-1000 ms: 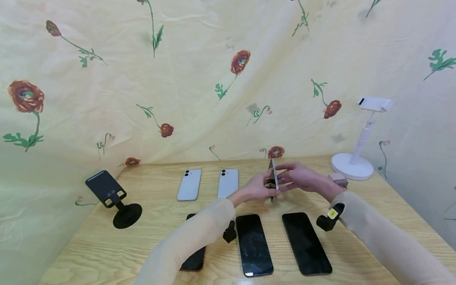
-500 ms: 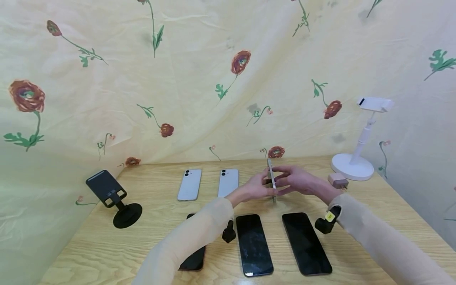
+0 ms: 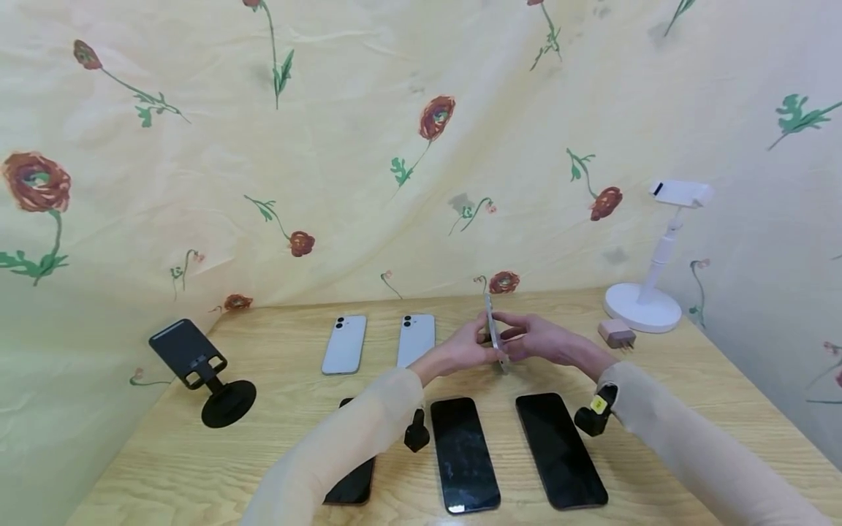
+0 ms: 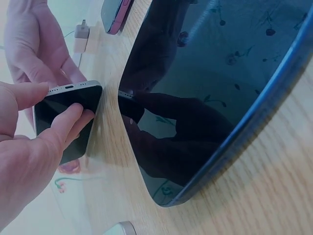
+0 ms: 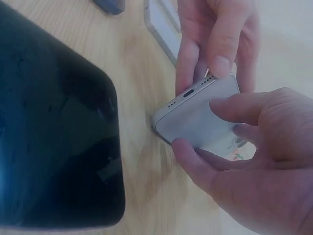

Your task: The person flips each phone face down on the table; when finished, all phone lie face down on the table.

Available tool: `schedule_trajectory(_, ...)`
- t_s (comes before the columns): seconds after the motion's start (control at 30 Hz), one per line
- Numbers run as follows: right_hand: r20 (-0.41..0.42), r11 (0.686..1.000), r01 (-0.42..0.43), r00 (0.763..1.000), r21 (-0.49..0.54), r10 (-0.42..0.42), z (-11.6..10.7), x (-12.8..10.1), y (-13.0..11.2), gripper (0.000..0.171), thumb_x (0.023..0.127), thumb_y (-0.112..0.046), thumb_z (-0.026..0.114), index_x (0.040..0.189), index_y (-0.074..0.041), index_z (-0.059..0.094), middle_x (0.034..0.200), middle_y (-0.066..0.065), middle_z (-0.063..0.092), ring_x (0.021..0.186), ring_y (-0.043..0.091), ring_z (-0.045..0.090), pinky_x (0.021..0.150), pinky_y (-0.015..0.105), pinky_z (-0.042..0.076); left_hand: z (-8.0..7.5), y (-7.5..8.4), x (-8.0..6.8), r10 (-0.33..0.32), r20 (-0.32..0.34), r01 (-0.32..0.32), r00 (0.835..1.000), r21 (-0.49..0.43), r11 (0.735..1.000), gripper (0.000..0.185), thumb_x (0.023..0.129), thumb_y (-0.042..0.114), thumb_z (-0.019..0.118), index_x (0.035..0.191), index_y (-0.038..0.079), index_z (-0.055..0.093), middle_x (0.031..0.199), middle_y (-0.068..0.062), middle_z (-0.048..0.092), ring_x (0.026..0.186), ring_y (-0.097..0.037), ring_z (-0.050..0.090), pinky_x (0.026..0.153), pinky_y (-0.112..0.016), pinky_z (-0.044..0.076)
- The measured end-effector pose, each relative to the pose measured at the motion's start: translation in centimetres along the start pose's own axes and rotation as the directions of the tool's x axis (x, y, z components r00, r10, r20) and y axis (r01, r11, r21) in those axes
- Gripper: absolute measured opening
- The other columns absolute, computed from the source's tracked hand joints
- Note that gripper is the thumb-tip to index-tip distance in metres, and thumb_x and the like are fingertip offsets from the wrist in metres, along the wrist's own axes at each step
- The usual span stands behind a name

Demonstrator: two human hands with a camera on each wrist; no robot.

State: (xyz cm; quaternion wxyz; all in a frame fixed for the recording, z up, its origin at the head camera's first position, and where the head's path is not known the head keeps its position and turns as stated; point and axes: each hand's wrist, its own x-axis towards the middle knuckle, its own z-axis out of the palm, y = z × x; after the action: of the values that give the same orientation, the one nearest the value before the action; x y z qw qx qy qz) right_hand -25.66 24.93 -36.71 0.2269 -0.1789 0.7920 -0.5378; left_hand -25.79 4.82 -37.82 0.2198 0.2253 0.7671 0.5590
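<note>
Both hands have hold of a white phone [image 3: 491, 329], which stands on its long edge near the back of the table. My left hand [image 3: 460, 346] grips it, thumb on the end with the charging port and fingers across the dark screen [image 4: 51, 110] in the left wrist view. From the other side my right hand [image 3: 541, 340] holds it. In the right wrist view, that hand's fingertips touch the pale back [image 5: 198, 122] and the lower long edge.
Two white phones [image 3: 344, 345] lie camera side up at the back. In front lie a middle black phone [image 3: 463, 453], a right one [image 3: 560, 449] and a left one [image 3: 354, 482] partly under the sleeve. A black stand [image 3: 226, 405], white stand [image 3: 647, 307] and plug [image 3: 615, 332] flank them.
The held phone and both hands have moved slightly left, and the phone's upright lean has altered. The right hand's fingers have come in closer against it. The view has shifted a little.
</note>
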Motion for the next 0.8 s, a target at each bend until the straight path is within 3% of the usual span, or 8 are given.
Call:
schedule_trajectory(0.27,0.018,0.997,0.03,0.999,-0.068,-0.029,-0.04,-0.19,0.25,0.078,0.096,-0.004,0.064,0.159,-0.002,0.017,0.144,0.04,0.038,0.133,0.049,0.04,0.095,0.043,0.049,-0.08,-0.25,0.16,0.017,0.027,-0.016,0.999,-0.04,0.999,0.089,0.096,0.004,0.066,0.16,0.004,0.005,0.147,-0.026,0.045,0.136,-0.032,0.043,0.101,-0.038,0.045)
schedule_trajectory(0.53,0.026,0.986,0.067,0.998,-0.155,-0.063,-0.03,-0.12,0.53,0.075,0.098,-0.006,0.064,0.157,0.003,0.019,0.138,0.037,0.045,0.13,0.05,0.044,0.095,0.046,0.049,-0.32,-0.18,-0.19,0.004,0.025,-0.003,1.0,-0.043,0.999,0.088,0.096,0.001,0.065,0.16,0.003,0.004,0.15,-0.027,0.04,0.137,-0.032,0.041,0.101,-0.038,0.044)
schedule_trajectory(0.8,-0.005,0.966,0.059,0.998,-0.253,-0.062,0.22,0.2,0.96,0.073,0.094,-0.005,0.068,0.153,0.009,0.027,0.139,0.04,0.043,0.122,0.047,0.051,0.088,0.043,0.051,-0.43,-0.43,-0.21,-0.014,-0.028,0.016,1.0,0.069,0.997,0.082,0.094,-0.003,0.066,0.159,0.002,0.016,0.142,-0.025,0.05,0.128,-0.029,0.053,0.095,-0.032,0.048)
